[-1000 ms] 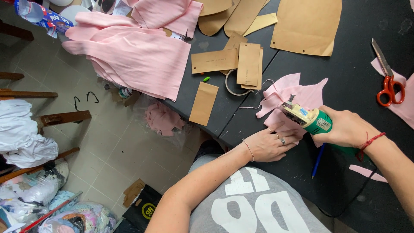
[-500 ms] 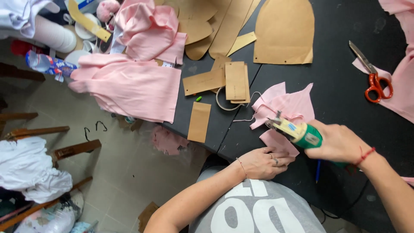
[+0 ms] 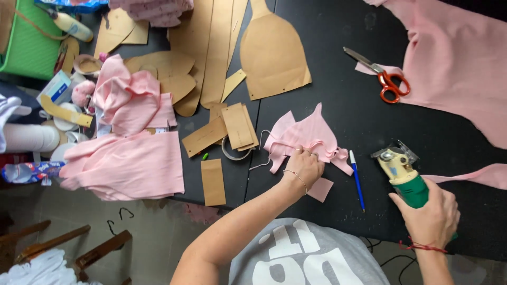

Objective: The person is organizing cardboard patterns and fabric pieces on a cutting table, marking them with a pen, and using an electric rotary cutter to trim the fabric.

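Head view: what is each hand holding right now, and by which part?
Right hand grips the electric cutter by its green handle. Left hand presses on the pink fabric pieces, fingers at their lower edge.

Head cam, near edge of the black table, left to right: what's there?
Folded pink fabric → brown card strip → left hand on pink cut pieces → blue pen → right hand gripping green cutter.

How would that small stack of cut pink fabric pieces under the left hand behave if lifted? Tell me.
The pink fabric pieces would probably droop: their edges already ripple and fold under the left hand. They look thin, so likely light. The layers sit loosely fanned, so they may slide apart unless pinched together.
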